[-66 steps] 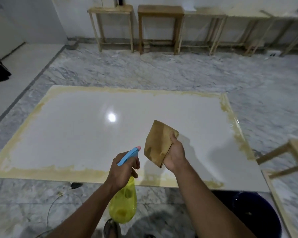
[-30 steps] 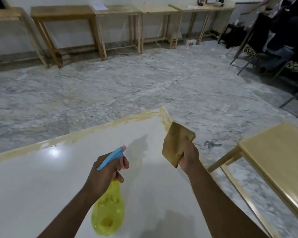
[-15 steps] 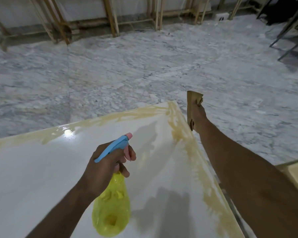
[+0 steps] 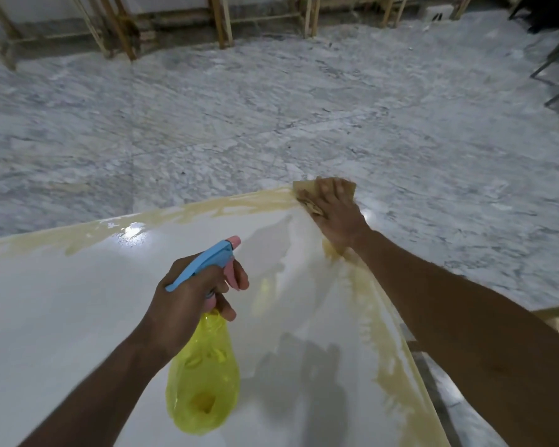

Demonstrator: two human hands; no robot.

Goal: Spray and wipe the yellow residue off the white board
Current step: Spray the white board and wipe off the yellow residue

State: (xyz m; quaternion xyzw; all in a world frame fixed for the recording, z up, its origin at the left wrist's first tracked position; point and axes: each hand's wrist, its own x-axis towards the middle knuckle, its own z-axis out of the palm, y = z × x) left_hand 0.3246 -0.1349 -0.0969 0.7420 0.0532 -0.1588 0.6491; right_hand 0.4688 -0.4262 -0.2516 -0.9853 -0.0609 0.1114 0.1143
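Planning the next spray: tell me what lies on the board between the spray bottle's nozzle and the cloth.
In the head view, between the spray bottle nozzle and the cloth under the right hand, only bare glossy white board with hand shadows; yellow residue borders it.

Left hand [image 4: 188,295] curled in a grip (index finger forward); right hand [image 4: 338,211] flat, fingers [image 4: 328,188] spread, arm outstretched.
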